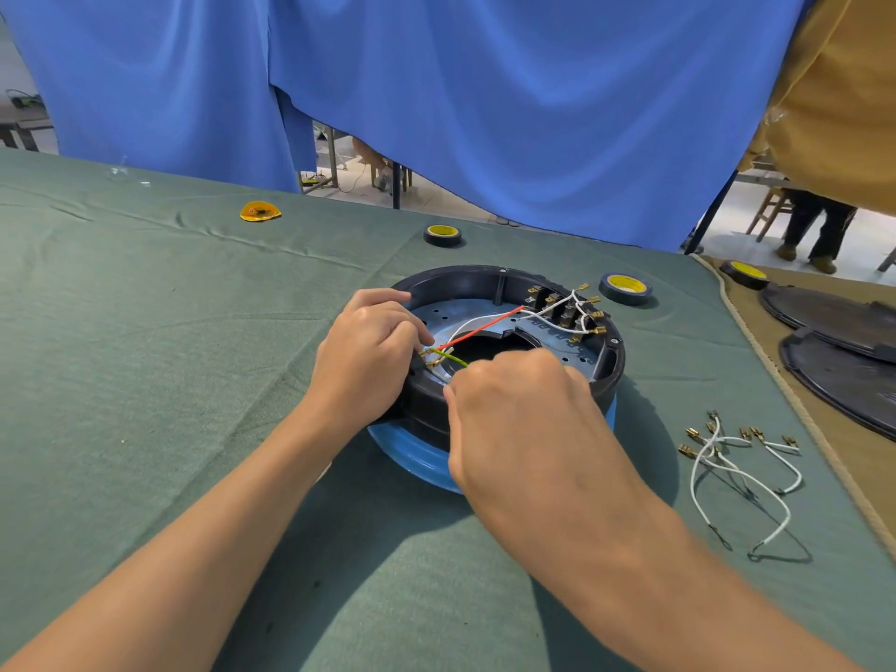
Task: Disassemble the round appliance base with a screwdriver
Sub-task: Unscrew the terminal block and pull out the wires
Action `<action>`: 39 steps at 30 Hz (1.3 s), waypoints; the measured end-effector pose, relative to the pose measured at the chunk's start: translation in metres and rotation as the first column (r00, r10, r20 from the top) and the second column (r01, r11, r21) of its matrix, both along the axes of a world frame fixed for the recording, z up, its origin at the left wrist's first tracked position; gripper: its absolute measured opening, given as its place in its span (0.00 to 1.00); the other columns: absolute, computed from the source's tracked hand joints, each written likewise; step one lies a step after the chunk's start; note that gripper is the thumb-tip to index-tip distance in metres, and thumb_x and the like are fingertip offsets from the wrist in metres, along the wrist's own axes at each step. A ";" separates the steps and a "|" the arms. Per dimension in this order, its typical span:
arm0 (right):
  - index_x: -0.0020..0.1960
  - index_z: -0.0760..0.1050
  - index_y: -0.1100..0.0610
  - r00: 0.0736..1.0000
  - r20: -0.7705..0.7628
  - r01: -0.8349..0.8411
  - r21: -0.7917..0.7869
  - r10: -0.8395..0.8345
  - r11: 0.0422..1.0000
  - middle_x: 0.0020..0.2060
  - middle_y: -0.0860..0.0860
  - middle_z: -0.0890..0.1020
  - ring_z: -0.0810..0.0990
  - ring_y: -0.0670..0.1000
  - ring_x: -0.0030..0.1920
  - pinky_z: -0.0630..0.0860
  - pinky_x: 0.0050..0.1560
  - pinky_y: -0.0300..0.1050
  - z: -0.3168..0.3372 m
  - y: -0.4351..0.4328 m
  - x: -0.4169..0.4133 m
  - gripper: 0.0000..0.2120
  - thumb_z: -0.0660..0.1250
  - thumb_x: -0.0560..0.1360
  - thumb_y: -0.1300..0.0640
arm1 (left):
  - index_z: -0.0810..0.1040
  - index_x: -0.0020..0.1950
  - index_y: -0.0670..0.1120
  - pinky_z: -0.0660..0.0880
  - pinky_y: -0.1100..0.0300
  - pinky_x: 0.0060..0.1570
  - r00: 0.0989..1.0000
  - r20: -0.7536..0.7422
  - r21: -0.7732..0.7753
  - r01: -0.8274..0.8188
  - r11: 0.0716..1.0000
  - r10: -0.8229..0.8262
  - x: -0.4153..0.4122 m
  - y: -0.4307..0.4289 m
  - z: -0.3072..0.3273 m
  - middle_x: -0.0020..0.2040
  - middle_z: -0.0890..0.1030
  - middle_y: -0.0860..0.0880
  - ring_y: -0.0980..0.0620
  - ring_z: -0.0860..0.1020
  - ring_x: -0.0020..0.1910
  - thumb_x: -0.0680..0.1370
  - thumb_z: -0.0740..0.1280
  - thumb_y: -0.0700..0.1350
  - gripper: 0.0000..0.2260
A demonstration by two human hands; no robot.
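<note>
Both hands meet at the near-left rim of the round appliance base [509,283], which lies just ahead of them on the green cloth [145,332], open side up. The left hand [373,351], nearer the joint, pinches the brass terminals [429,361] with curled fingers. The right hand [514,395] is curled knuckles-up just beside it. Its fingertips are hidden, so I cannot tell whether it holds the green-yellow wire [456,359] running under it. A red wire [485,324] stretches away to the far right. No screwdriver shows.

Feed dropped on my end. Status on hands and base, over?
Left hand pinching brass terminals at base rim. Right hand gripping green wire. No screwdriver in sight.
</note>
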State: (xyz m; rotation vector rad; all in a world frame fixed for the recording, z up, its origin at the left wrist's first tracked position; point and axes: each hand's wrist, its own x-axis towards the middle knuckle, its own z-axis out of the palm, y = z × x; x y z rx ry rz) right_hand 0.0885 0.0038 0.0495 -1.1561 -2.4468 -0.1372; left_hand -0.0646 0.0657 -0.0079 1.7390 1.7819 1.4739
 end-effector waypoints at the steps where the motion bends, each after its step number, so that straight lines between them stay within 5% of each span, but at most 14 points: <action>1: 0.29 0.61 0.51 0.997 -0.075 -0.004 0.014 0.005 1.000 0.26 0.53 0.63 0.60 0.55 0.25 0.59 0.25 0.45 0.002 -0.003 -0.001 0.14 0.63 0.66 0.64 | 0.72 0.25 0.58 0.68 0.47 0.62 1.000 -0.003 -0.003 0.001 1.000 -0.001 0.000 0.000 0.000 0.39 0.81 0.60 0.56 0.72 0.62 0.67 0.54 0.43 0.15; 5: 0.25 0.69 0.59 0.985 -0.165 -0.041 0.089 0.055 0.995 0.22 0.56 0.62 0.54 0.54 0.23 0.48 0.22 0.41 -0.002 -0.007 -0.001 0.05 0.63 0.57 0.65 | 0.72 0.24 0.58 0.68 0.47 0.61 1.000 0.008 -0.005 0.007 1.000 -0.007 0.000 0.000 0.000 0.39 0.80 0.61 0.56 0.72 0.61 0.67 0.54 0.43 0.15; 7: 0.29 0.66 0.53 0.997 -0.076 -0.011 0.022 0.013 1.000 0.26 0.54 0.63 0.61 0.58 0.23 0.57 0.24 0.45 -0.003 -0.002 0.002 0.11 0.64 0.64 0.66 | 0.73 0.25 0.57 0.68 0.47 0.62 1.000 0.004 -0.003 0.000 1.000 0.000 -0.001 0.000 0.000 0.39 0.81 0.61 0.57 0.72 0.61 0.67 0.54 0.43 0.15; 10: 0.37 0.60 0.51 1.000 0.004 -0.026 -0.003 0.026 1.000 0.36 0.51 0.67 0.73 0.58 0.39 0.63 0.39 0.45 -0.008 0.013 0.012 0.13 0.60 0.78 0.54 | 0.75 0.27 0.56 0.68 0.48 0.62 1.000 -0.013 -0.004 -0.001 1.000 0.001 -0.002 0.001 -0.001 0.40 0.81 0.61 0.58 0.72 0.61 0.67 0.54 0.44 0.14; 15: 0.31 0.52 0.52 0.996 -0.074 -0.048 -0.030 0.046 0.998 0.28 0.49 0.63 0.64 0.53 0.35 0.58 0.38 0.43 -0.003 0.012 0.018 0.22 0.56 0.80 0.50 | 0.75 0.27 0.57 0.68 0.48 0.62 1.000 -0.022 -0.002 0.004 1.000 -0.004 -0.003 0.001 -0.001 0.41 0.81 0.60 0.58 0.72 0.61 0.68 0.54 0.44 0.14; 25: 0.31 0.57 0.51 0.989 -0.144 -0.026 -0.033 0.021 0.999 0.26 0.48 0.62 0.63 0.54 0.30 0.59 0.34 0.45 -0.012 0.006 0.016 0.20 0.63 0.78 0.55 | 0.75 0.28 0.57 0.68 0.49 0.62 0.999 -0.049 -0.014 0.001 1.000 -0.002 -0.004 0.002 -0.002 0.42 0.81 0.59 0.60 0.71 0.61 0.68 0.54 0.44 0.14; 33: 0.33 0.55 0.52 1.000 0.014 0.000 -0.039 0.001 0.999 0.32 0.49 0.66 0.69 0.55 0.36 0.61 0.38 0.43 -0.006 0.006 0.009 0.19 0.60 0.77 0.52 | 0.76 0.29 0.55 0.69 0.50 0.61 0.999 -0.037 -0.011 -0.005 1.000 0.005 -0.001 0.001 -0.001 0.39 0.81 0.61 0.61 0.71 0.60 0.68 0.54 0.44 0.15; 39: 0.27 0.72 0.59 0.994 -0.022 0.105 0.059 -0.104 0.993 0.23 0.55 0.71 0.70 0.58 0.19 0.56 0.24 0.42 -0.010 -0.008 0.000 0.07 0.66 0.63 0.64 | 0.74 0.27 0.57 0.69 0.49 0.61 1.000 -0.023 -0.004 -0.010 1.000 0.010 0.000 0.001 -0.001 0.40 0.80 0.62 0.58 0.72 0.61 0.68 0.54 0.44 0.14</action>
